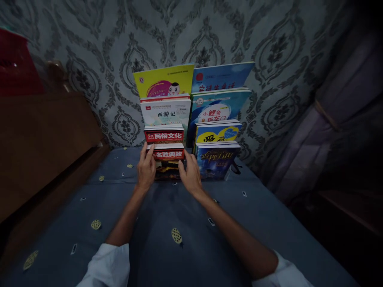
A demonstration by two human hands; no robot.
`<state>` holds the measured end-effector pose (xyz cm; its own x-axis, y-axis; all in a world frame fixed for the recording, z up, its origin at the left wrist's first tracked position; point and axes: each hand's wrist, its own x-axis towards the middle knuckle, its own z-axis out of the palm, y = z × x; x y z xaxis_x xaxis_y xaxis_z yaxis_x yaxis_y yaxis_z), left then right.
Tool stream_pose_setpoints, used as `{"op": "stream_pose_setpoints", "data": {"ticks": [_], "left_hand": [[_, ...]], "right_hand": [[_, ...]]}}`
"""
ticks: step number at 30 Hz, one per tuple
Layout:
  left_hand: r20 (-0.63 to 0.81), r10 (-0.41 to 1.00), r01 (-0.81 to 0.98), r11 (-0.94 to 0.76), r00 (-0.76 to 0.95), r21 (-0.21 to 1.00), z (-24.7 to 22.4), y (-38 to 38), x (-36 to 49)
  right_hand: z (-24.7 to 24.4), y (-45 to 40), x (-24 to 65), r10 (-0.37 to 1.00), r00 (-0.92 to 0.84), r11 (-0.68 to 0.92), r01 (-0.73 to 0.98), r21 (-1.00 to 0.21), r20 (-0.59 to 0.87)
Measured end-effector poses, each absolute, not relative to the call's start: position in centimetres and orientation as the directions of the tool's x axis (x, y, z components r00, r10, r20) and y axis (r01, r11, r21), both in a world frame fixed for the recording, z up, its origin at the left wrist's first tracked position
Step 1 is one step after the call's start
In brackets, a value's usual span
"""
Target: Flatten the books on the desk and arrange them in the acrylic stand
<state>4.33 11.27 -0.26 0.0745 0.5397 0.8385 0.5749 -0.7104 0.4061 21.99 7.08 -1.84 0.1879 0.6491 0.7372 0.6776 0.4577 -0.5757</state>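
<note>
Two rows of upright books stand one behind another against the wall. At the front of the left row is a red-topped book (169,154) with white Chinese lettering and a dark picture below. My left hand (146,167) grips its left edge, index finger reaching the top corner. My right hand (190,172) holds the right edge, thumb lying over the front cover. Right behind it is another red book (165,136), then a pale book (167,113) and a tall yellow-green book (164,79). The fingers behind the front book are partly hidden.
Beside my right hand, the right row has a dark blue book (218,161) in front, a yellow-and-blue book (217,132), a teal book (221,105) and a blue book (223,75). All stand on a blue patterned sheet (191,239). Brown wooden furniture (48,139) borders the left; a curtain (323,111) hangs right.
</note>
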Motion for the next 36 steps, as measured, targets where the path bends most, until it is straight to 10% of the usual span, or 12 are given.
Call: {"op": "stream_pose_setpoints", "data": {"ticks": [8,36], "left_hand": [[0.765,0.637,0.47,-0.649,-0.096,0.599,-2.5,12.0,4.6],[0.723,0.68,0.232,-0.688,-0.125,0.688,4.0,13.6,5.1]], "right_hand": [[-2.0,8.3,20.6,0.697,0.31,0.461,0.498,-0.734,0.647],[2.5,10.1,19.4,0.639,0.427,0.507,0.392,-0.768,0.64]]}}
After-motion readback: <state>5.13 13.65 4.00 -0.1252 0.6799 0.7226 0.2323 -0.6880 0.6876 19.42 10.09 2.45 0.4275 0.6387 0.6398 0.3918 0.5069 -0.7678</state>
